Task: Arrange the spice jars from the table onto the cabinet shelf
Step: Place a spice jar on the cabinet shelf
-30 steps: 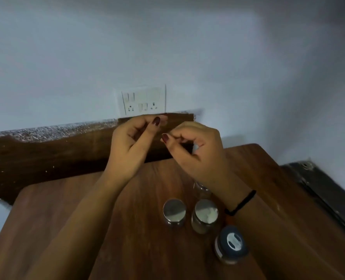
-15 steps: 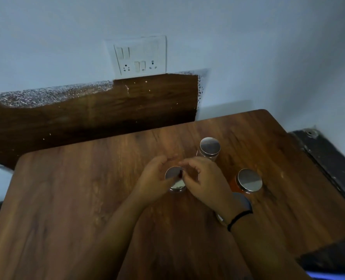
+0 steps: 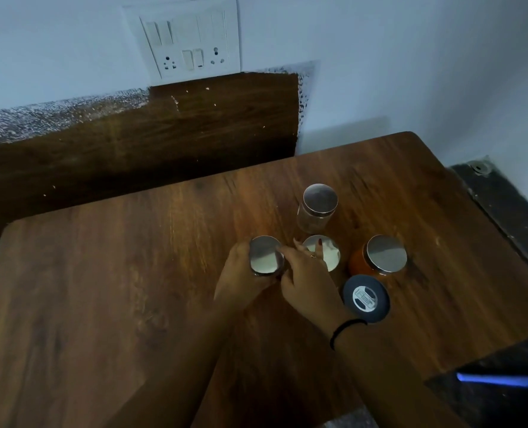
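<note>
Several spice jars stand on the wooden table [image 3: 108, 304]. My left hand [image 3: 241, 282] grips a steel-lidded jar [image 3: 266, 255] from its left side. My right hand [image 3: 309, 279] curls over a second steel-lidded jar [image 3: 329, 253], fingers on its lid and near the first jar. Behind them stands a clear jar with a steel lid [image 3: 317, 208]. To the right is an orange-filled jar [image 3: 380, 254], and in front of it a dark-lidded jar [image 3: 366, 298]. The cabinet shelf is out of view.
A white switch and socket panel [image 3: 191, 41] sits on the wall above a dark wood backboard [image 3: 133, 143]. A dark ledge [image 3: 503, 205] runs along the table's right side. A black surface with a blue strip [image 3: 500, 381] lies at lower right.
Both hands came down from in front of the wall onto the table. They now close around the two front steel-lidded jars, and the view has tilted downward and nearer.
</note>
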Tool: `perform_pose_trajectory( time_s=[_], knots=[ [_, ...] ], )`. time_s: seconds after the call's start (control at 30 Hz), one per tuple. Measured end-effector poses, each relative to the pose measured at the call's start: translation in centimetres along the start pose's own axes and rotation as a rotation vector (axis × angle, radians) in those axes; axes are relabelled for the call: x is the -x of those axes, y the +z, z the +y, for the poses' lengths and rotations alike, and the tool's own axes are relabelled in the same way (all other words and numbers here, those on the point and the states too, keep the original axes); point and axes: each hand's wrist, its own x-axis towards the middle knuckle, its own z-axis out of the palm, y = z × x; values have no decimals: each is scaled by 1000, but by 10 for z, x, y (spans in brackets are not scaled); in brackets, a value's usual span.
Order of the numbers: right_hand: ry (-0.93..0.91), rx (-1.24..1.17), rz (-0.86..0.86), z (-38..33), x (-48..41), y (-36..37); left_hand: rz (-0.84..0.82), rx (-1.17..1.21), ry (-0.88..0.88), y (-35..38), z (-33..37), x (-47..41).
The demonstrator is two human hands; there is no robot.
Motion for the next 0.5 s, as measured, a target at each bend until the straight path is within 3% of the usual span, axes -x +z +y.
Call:
perform_pose_trajectory(
  time_s=[0.33, 0.5],
  knots=[
    [49, -209, 124, 17, -2, -13, 40, 50, -1, -48, 14, -7],
    [-23, -364, 76, -1, -3, -20, 87, 149, 16, -81, 43, 2]
  ],
)
